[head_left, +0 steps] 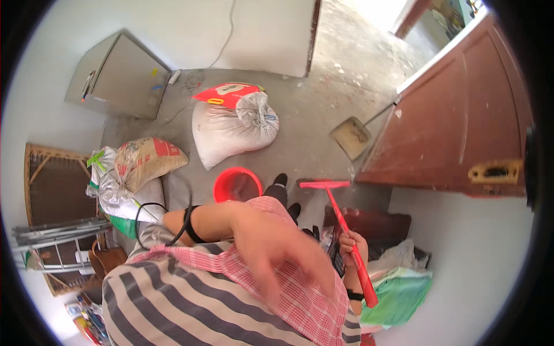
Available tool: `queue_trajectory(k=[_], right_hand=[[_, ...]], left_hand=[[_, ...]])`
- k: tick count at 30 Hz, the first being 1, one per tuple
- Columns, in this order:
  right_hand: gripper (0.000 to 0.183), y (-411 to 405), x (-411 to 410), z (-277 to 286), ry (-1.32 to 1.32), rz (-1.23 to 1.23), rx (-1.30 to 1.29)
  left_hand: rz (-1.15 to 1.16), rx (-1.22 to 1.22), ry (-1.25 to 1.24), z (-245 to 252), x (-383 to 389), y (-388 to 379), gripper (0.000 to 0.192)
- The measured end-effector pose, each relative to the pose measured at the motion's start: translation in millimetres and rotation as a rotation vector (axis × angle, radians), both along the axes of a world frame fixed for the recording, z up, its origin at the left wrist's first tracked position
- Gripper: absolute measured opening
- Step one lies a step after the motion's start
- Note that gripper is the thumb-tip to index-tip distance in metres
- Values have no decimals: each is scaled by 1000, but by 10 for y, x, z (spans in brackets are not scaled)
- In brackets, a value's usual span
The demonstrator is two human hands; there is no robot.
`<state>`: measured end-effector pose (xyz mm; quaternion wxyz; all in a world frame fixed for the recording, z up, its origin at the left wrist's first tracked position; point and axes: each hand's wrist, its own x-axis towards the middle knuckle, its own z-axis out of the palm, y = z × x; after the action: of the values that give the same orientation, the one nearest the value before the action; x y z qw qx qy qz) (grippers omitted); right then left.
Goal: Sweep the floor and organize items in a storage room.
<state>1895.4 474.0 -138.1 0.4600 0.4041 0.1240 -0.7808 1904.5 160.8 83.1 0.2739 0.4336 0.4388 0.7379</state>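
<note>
My right hand is wrapped around the red handle of a T-shaped floor tool, a broom or a squeegee. Its pink crosswise head is low, by the floor ahead of my feet, with a dark strip along its edge. My left hand is raised in front of my chest, blurred, fingers apart and holding nothing. Behind it is my pink checked apron, over a striped shirt. A red plastic bucket stands on the floor just beyond my left forearm, near my feet.
A large white sack with a red bag on top lies ahead. More sacks are at left, below a metal cabinet. A dustpan rests by the brown door. Green cloth lies at right.
</note>
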Motion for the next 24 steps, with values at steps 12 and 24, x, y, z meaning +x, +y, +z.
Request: queue_trajectory(k=[12, 24], right_hand=[[15, -643, -607, 351, -114, -23, -89], [15, -421, -1396, -42, -91, 204, -258]], left_hand=[[23, 94, 320, 426, -970, -570, 12], [-19, 55, 486, 266, -1395, -760, 13]])
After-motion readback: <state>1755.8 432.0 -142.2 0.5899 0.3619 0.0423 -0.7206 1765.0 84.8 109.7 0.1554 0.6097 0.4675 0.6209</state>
